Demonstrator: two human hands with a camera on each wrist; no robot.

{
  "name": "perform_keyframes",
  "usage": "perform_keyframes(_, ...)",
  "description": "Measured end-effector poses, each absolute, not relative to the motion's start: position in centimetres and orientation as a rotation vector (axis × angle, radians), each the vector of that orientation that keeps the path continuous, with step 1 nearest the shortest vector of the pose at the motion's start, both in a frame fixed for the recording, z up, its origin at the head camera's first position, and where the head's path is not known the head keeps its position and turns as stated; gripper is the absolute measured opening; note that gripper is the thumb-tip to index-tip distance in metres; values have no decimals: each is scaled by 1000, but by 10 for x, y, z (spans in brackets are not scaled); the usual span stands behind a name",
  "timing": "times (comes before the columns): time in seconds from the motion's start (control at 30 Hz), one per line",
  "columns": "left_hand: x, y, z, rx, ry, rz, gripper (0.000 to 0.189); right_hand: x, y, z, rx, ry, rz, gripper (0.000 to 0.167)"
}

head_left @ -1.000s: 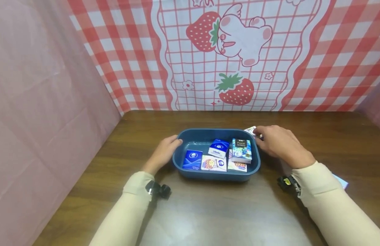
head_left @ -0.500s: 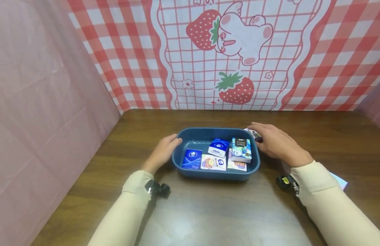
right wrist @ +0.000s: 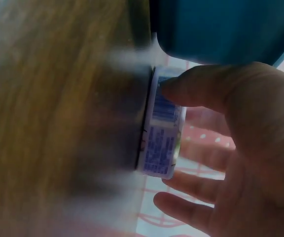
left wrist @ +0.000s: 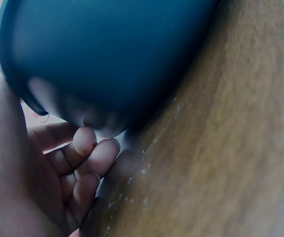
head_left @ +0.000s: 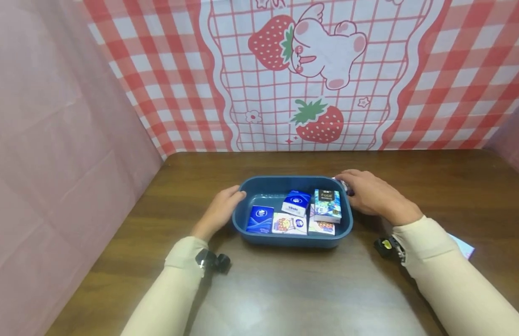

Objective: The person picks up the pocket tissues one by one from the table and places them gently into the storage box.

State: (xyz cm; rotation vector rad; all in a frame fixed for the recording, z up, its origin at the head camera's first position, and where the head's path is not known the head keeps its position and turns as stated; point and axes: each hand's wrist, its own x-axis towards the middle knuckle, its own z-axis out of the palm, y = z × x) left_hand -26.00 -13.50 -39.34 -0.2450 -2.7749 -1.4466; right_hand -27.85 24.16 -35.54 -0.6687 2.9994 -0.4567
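Note:
My left hand (head_left: pixel 220 210) grips the left end of a dark blue plastic tub (head_left: pixel 293 241), thumb at the rim. In the left wrist view its fingers (left wrist: pixel 102 155) curl against the tub's outer wall. Past the tub's far right corner, my right hand (head_left: pixel 375 196) holds a small white tissue pack (right wrist: pixel 161 133) between thumb and fingers, low over the table. Most of that pack is hidden from the head view. Inside the tub lie two blue tissue packs (head_left: pixel 260 219), white cartoon-printed packs (head_left: pixel 289 224) and a blue-green pack with a black label (head_left: pixel 327 205) on top of one.
Another pale blue pack (head_left: pixel 462 245) lies on the brown wooden table (head_left: pixel 293 294), partly behind the right sleeve. A red-and-white checked strawberry cloth (head_left: pixel 318 107) hangs along the back edge. Pink cloth (head_left: pixel 66 140) hangs at the left.
The right hand's fingers have shifted over the white pack, which is now more covered. The left hand keeps its grip on the tub. The head view has moved slightly.

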Motion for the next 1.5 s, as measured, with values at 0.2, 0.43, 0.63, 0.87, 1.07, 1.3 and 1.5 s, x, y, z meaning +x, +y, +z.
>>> perform_keyframes(0.2, -259, -137, -394, -244, -2770, -1451, 41, -274, 239, -352, -535, 3022, -391, 53)
perform_keyframes(0.43, -261, -136, -399, -233, -2775, -1454, 45, -271, 243, -355, -502, 3010, -391, 55)
perform_keyframes(0.63, -261, -135, -400, -219, -2790, -1464, 45, -270, 244, -357, -511, 3015, -381, 57)
perform_keyframes(0.87, -261, -136, -396, -240, -2778, -1455, 43, -271, 244, -354, -524, 3033, -349, 57)
perform_keyframes(1.07, -261, -137, -393, -242, -2783, -1452, 42, -273, 243, -353, -523, 3039, -335, 56)
perform_keyframes(1.3, -261, -136, -392, -233, -2787, -1454, 42, -271, 243, -353, -529, 3052, -318, 56)
perform_keyframes(1.5, -260, -136, -392, -226, -2793, -1454, 45, -272, 245, -353, -527, 3051, -327, 58)
